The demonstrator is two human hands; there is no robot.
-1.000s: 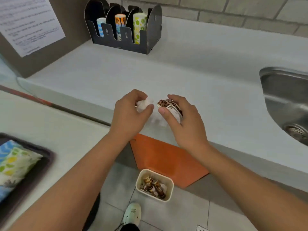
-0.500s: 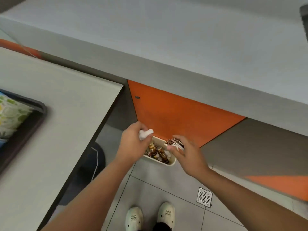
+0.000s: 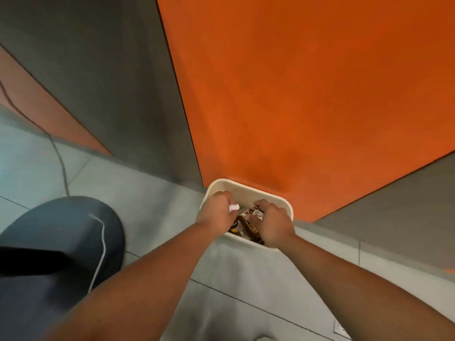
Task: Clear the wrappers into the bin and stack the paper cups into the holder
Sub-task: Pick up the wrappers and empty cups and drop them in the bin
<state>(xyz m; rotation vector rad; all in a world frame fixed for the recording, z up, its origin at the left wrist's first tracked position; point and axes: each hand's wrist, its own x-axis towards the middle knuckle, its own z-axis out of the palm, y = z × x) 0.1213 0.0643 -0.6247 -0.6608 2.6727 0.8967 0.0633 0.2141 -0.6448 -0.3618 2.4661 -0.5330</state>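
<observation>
Wrapper-clearing step: left hand (image 3: pixel 216 212) pinched a white crumpled wrapper (image 3: pixel 234 207) and right hand (image 3: pixel 274 223) gripped a brown patterned wrapper (image 3: pixel 253 212), both over the cream bin (image 3: pixel 248 187) on the floor. Next move probably called for letting go so both dropped in.

Both hands are crowding the mouth of a bin that is backed against a cabinet.

The cream bin (image 3: pixel 248 187) is sitting on the tiled floor (image 3: pixel 157 193), its far rim touching the orange cabinet door (image 3: pixel 295 94), so nothing is passing behind it. The left hand (image 3: pixel 216 214) and right hand (image 3: pixel 274 223) are filling most of the opening; only a strip along the far inner wall is showing free. Wrappers (image 3: pixel 248 223) are already lying in the bin between the hands. A dark rounded object (image 3: pixel 61 242) with a white cord (image 3: pixel 102 242) is standing well to the left. The near and right sides of the bin are lying open over bare tiles.
</observation>
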